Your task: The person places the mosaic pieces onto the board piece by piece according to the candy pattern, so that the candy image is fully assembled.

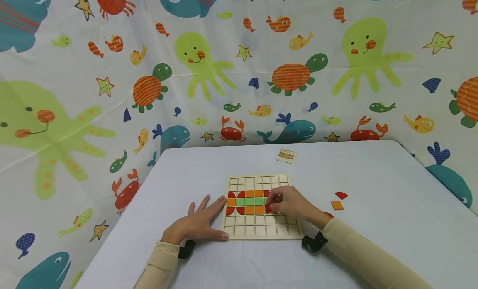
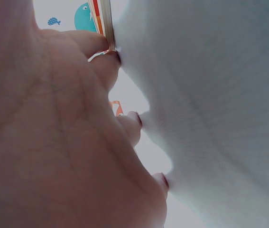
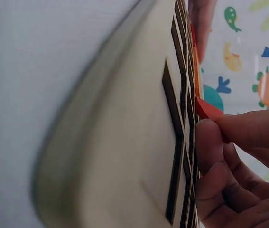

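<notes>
A wooden grid board (image 1: 257, 230) lies on the table, with red, orange and green flat pieces set in rows across its middle. My left hand (image 1: 198, 222) rests spread along the board's left side, its fingers straight and its fingertips and thumb at the edge. Over the right half of the coloured rows is my right hand (image 1: 289, 202). In the right wrist view its thumb and forefinger pinch a small red piece (image 3: 208, 110) with a pointed corner, tilted and right at the grid. The hand hides some cells beneath it in the head view.
To the right lie a red rounded piece (image 1: 341, 195) and an orange square piece (image 1: 337, 205); another red piece (image 1: 329, 214) shows partly beside the right forearm. A small pattern card (image 1: 286, 155) lies behind the board. A cloth printed with sea animals (image 1: 231, 110) hangs behind the white table (image 1: 396, 239).
</notes>
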Demonstrator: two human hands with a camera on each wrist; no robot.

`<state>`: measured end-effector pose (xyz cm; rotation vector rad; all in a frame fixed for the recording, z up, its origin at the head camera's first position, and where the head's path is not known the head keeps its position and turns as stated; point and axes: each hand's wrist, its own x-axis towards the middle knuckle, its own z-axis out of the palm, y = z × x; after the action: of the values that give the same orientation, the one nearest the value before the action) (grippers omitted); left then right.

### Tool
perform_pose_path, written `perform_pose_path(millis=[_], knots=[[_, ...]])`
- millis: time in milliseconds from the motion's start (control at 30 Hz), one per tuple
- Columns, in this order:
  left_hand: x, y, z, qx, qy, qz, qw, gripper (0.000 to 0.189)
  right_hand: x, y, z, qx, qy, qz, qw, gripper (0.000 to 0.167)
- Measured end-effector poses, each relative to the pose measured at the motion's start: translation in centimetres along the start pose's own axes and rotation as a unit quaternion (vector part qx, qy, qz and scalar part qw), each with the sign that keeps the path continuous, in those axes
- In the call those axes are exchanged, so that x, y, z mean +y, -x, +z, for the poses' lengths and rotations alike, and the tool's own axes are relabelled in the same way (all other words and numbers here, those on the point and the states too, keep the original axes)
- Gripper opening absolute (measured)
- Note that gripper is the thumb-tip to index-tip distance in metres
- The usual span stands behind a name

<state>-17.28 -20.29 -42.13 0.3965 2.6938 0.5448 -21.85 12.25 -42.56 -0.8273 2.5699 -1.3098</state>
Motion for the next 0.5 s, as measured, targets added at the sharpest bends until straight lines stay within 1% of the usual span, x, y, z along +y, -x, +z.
perform_pose_path(millis=[500], knots=[[-0.07,0.00,-0.08,-0.003,-0.001,0.001,1.0000,0.116,0.23,-0.15,0.20,-0.005,0.021,-0.016,0.9996,0.010]])
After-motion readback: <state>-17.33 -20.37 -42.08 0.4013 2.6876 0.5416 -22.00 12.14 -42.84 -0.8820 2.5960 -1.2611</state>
